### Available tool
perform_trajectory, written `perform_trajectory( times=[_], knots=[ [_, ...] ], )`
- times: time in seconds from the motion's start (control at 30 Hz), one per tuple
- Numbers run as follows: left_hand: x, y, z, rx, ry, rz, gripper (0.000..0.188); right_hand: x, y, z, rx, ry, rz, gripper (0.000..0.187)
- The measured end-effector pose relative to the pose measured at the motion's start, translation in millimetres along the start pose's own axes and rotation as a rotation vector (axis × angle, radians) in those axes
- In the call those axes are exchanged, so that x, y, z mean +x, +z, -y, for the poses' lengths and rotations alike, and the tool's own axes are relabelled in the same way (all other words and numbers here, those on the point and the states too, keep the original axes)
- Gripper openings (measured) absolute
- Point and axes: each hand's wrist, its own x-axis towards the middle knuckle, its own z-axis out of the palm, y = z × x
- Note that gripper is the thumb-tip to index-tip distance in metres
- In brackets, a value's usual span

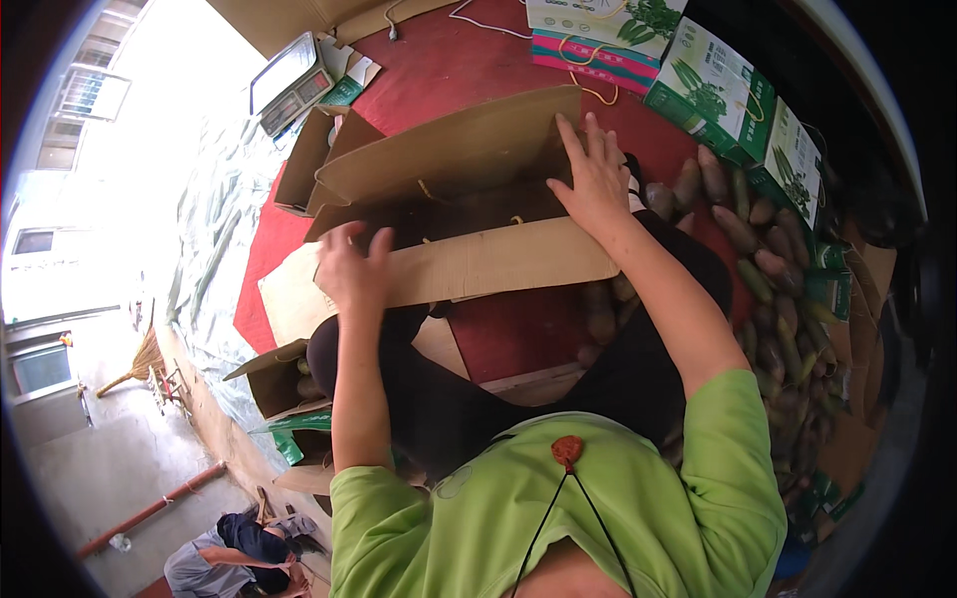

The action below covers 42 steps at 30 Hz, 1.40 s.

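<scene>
A long cardboard box (508, 261) lies across my lap, its top flaps raised and its brown inside facing up. Short yellowish cord loops stick out of its inner walls. My right hand (596, 184) rests at the box's right end, fingers spread against the cardboard. At the left end is my left hand (354, 267), slightly blurred, its thumb and fingers apart near the end flap; whether it touches the flap I cannot tell. Neither hand grips anything visible. The bottom of the box is mostly in shadow.
Long purplish and green vegetables (773, 264) are heaped at my right. Printed white-and-green boxes (706, 90) stand at the back right. A weighing scale (295, 85) sits at the back left, a smaller open carton (274, 384) by my left knee. Another person (234, 558) crouches at lower left.
</scene>
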Motion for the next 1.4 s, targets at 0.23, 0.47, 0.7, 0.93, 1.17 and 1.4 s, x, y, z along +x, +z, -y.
perform_trajectory(
  times=[0.23,0.47,0.7,0.93,1.17,1.4],
  knots=[
    [54,15,84,-0.145,-0.285,0.028,0.046,-1,3,3,-0.009,-0.061,-0.024,0.087],
    [59,27,36,-0.652,-0.426,0.174,0.053,-6,3,-9,-0.008,-0.081,-0.01,0.092],
    [68,43,76,-0.994,-0.602,0.224,0.06,2,5,2,0.007,-0.058,-0.017,0.094],
    [67,52,72,-0.521,-0.573,-0.158,0.052,3,9,-3,-0.044,-0.037,-0.061,0.09],
    [57,42,58,-0.307,-0.042,0.299,0.059,2,8,-9,0.018,0.016,0.006,0.084],
    [18,15,40,-0.321,0.203,0.507,0.081,3,-2,-15,0.074,-0.036,0.023,0.08]
  ],
)
